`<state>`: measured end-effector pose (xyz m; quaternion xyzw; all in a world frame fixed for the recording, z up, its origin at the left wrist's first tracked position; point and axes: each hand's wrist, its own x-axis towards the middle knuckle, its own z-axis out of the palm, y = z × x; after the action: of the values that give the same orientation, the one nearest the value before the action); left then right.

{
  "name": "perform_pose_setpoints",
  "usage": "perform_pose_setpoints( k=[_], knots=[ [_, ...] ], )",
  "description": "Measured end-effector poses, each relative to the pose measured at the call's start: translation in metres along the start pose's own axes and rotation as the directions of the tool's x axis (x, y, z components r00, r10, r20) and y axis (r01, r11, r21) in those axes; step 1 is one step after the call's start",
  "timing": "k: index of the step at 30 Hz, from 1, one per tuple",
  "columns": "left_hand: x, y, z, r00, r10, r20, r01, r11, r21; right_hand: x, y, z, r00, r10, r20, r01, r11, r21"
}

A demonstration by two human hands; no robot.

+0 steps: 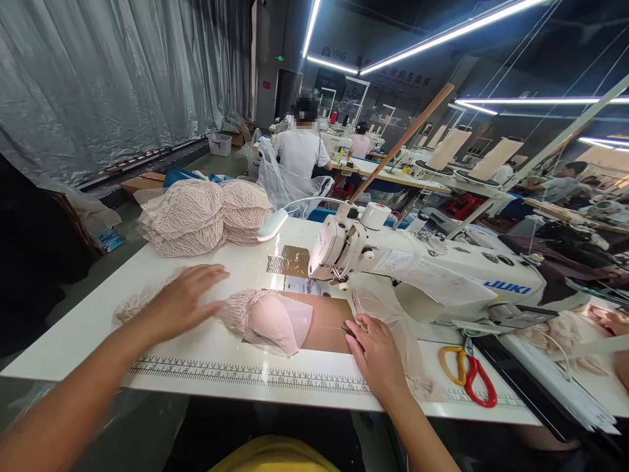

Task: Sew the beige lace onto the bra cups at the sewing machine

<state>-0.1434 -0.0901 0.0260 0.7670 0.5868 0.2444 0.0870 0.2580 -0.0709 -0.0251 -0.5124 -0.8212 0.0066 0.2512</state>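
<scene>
A pale pink padded bra cup with lace (275, 319) lies on the white sewing table (98, 314), just in front of the needle of a white sewing machine (417, 262). My left hand (184, 300) reaches across the table toward the lace edge, fingers stretched flat and slightly blurred. Right of the cup, my right hand (376, 351) rests on a tan cardboard sheet (327, 324), with its fingers bent and pinching something thin that I cannot make out.
A stack of lace pieces (206, 216) sits at the table's far left. Red and yellow scissors (469, 373) lie to the right of my right hand. A printed ruler (246, 375) runs along the front edge. Other people work at machines behind.
</scene>
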Motion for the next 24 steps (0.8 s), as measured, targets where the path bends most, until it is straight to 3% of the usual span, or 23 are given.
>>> perform_pose_setpoints(
  k=[2,4,7,10,13,17,19,21,23,24],
  knots=[
    [0.003,0.025,0.023,0.975,0.199,0.098,-0.203,0.979,0.03,-0.001,-0.012,0.0,0.998,0.046,0.042,-0.053,0.983,0.179],
    [0.007,0.048,0.047,0.936,0.289,0.201,-0.299,0.954,0.02,-0.001,-0.026,0.001,0.983,0.108,0.148,-0.159,0.904,0.396],
    [0.007,0.068,0.068,0.966,0.2,0.163,-0.214,0.974,0.073,-0.002,-0.041,0.004,0.937,0.186,0.296,-0.337,0.698,0.631],
    [-0.003,0.077,0.073,0.99,0.126,0.057,-0.126,0.992,-0.003,-0.004,-0.049,0.009,0.865,0.255,0.431,-0.5,0.401,0.767],
    [-0.017,0.09,0.075,0.99,0.133,-0.047,-0.137,0.986,-0.09,-0.005,-0.063,0.015,0.825,0.257,0.503,-0.55,0.163,0.819],
    [-0.03,0.115,0.082,0.967,0.245,-0.066,-0.252,0.956,-0.15,-0.002,-0.089,0.025,0.817,0.254,0.519,-0.533,-0.013,0.846],
    [-0.034,0.121,0.08,0.96,0.275,-0.044,-0.278,0.934,-0.223,-0.005,-0.091,0.022,0.842,0.22,0.492,-0.49,-0.068,0.869],
    [-0.039,0.118,0.074,0.965,0.262,-0.034,-0.261,0.923,-0.282,-0.013,-0.078,0.009,0.871,0.234,0.431,-0.429,-0.063,0.901],
    [-0.046,0.108,0.066,0.977,0.21,-0.047,-0.214,0.928,-0.306,-0.028,-0.054,-0.017,0.874,0.371,0.313,-0.354,0.046,0.934],
    [-0.051,0.101,0.062,0.983,0.18,-0.047,-0.186,0.932,-0.313,-0.037,-0.039,-0.033,0.872,0.431,0.232,-0.322,0.148,0.935]
  ],
)
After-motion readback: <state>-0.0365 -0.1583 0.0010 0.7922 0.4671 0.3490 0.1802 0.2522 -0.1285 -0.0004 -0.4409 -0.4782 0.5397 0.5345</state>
